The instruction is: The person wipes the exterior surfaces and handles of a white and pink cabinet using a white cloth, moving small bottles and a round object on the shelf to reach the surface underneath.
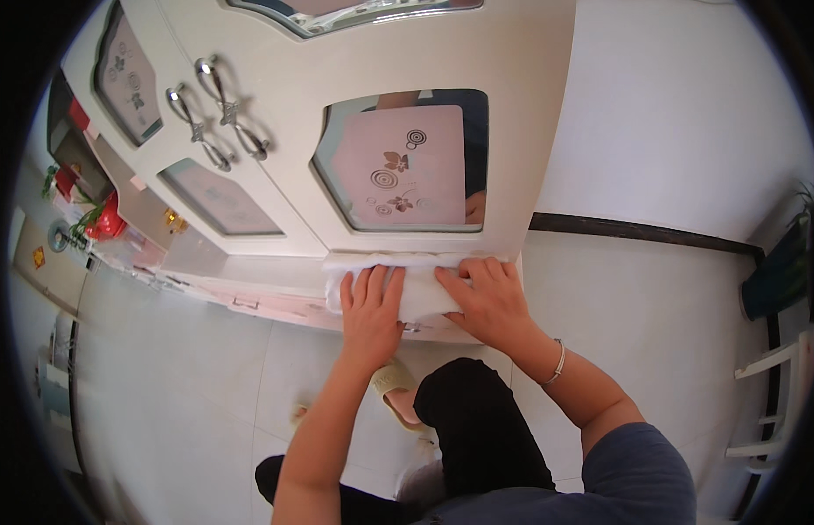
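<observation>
A white cloth (424, 293) lies folded along the narrow ledge at the foot of a cream cabinet, its front part hanging over the pink drawer front. My left hand (372, 311) rests on the cloth's left part, fingers spread and pointing at the cabinet doors. On the cloth's right end lies my right hand (490, 297), with thumb and fingers apart. Both palms face down, and neither hand is closed around the cloth. A drawer handle (411, 328) shows partly beside my left fingers.
The cabinet door (293, 131) rises just ahead, with a pink patterned panel (407, 166) and curved metal handles (232, 114). A slippered foot (396, 385) stands on the tiled floor below. At right are a dark green container (779, 271) and a white chair-like frame (779, 394).
</observation>
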A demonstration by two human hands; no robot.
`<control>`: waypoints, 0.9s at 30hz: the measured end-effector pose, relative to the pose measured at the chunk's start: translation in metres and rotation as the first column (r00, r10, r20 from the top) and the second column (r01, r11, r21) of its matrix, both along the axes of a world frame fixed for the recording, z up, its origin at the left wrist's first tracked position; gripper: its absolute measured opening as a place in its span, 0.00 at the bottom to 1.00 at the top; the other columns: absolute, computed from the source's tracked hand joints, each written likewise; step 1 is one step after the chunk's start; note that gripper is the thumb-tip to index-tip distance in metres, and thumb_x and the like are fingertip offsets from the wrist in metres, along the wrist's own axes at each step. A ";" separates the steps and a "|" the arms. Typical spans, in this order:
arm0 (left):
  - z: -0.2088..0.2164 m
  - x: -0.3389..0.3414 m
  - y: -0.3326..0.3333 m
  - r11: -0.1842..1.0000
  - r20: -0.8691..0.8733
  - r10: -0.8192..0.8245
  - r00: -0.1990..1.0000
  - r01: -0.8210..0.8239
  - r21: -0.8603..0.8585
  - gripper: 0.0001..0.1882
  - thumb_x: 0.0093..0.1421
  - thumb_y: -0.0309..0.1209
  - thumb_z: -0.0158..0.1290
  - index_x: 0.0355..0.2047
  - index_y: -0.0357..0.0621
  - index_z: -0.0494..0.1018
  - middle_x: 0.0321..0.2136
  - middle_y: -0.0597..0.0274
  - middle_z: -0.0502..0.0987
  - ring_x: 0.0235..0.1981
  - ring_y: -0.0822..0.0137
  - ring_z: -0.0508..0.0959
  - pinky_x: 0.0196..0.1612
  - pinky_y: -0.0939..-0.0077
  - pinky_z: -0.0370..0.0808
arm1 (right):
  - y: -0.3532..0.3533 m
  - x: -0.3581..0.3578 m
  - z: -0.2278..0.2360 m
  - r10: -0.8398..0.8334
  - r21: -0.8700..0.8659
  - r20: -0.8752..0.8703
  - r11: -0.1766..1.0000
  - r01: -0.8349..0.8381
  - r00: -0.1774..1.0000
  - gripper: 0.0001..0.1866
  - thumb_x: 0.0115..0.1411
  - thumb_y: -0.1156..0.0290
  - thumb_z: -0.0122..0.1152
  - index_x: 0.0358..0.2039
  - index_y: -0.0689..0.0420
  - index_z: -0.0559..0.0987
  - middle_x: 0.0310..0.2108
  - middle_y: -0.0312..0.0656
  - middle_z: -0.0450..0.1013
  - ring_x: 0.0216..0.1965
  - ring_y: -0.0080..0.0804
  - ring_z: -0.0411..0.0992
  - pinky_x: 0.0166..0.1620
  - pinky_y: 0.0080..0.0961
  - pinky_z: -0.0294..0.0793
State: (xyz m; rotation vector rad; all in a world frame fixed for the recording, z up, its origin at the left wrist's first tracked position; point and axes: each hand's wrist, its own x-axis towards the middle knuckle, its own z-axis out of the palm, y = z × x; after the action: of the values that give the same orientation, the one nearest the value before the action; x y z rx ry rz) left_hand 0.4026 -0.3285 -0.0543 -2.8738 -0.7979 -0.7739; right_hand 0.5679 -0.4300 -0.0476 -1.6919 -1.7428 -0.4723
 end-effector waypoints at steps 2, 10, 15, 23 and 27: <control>-0.001 -0.002 0.013 0.993 -0.020 -0.045 0.999 0.047 0.111 0.30 0.40 0.24 0.53 0.48 0.40 0.64 0.46 0.53 0.64 0.49 0.54 0.63 0.52 0.53 0.55 | -0.001 0.002 -0.004 -0.008 0.003 0.023 1.000 0.008 1.000 0.30 0.28 0.69 0.67 0.39 0.51 0.75 0.29 0.35 0.63 0.33 0.32 0.62 0.37 0.29 0.59; 0.013 -0.005 0.037 0.874 -0.080 -0.283 0.956 0.291 0.389 0.20 0.45 0.27 0.47 0.41 0.35 0.68 0.39 0.55 0.68 0.37 0.58 0.67 0.36 0.64 0.64 | 0.001 0.006 -0.004 0.007 0.010 0.169 1.000 -0.009 0.986 0.29 0.29 0.71 0.66 0.40 0.51 0.75 0.27 0.36 0.62 0.30 0.32 0.63 0.33 0.29 0.60; -0.001 -0.006 0.037 0.913 0.013 -0.232 0.973 0.213 0.349 0.20 0.45 0.27 0.47 0.42 0.41 0.68 0.40 0.59 0.67 0.39 0.63 0.67 0.39 0.64 0.61 | -0.001 0.002 0.000 0.001 -0.055 0.189 0.998 0.009 0.982 0.27 0.34 0.69 0.63 0.41 0.51 0.74 0.27 0.36 0.62 0.30 0.31 0.63 0.32 0.29 0.61; -0.014 -0.005 0.032 0.970 0.115 -0.204 0.972 0.185 0.158 0.30 0.38 0.27 0.56 0.46 0.42 0.66 0.46 0.57 0.64 0.47 0.59 0.64 0.45 0.58 0.57 | 0.003 0.000 0.001 -0.042 -0.059 0.222 0.997 0.056 0.974 0.30 0.31 0.68 0.66 0.41 0.48 0.74 0.28 0.36 0.61 0.31 0.32 0.63 0.33 0.29 0.61; -0.013 -0.007 0.033 0.976 0.138 -0.206 0.969 0.193 0.105 0.32 0.36 0.27 0.57 0.47 0.43 0.65 0.45 0.58 0.65 0.47 0.59 0.64 0.46 0.59 0.57 | 0.002 0.000 0.001 -0.038 -0.077 0.222 0.995 0.057 0.974 0.31 0.30 0.68 0.67 0.42 0.47 0.73 0.29 0.35 0.61 0.32 0.32 0.63 0.33 0.30 0.61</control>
State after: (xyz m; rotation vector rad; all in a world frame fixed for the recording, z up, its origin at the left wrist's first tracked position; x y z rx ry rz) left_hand 0.3961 -0.2957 -0.0675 -2.8707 -0.4738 -1.0272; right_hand 0.5678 -0.4285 -0.0471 -1.8002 -1.9055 -0.6380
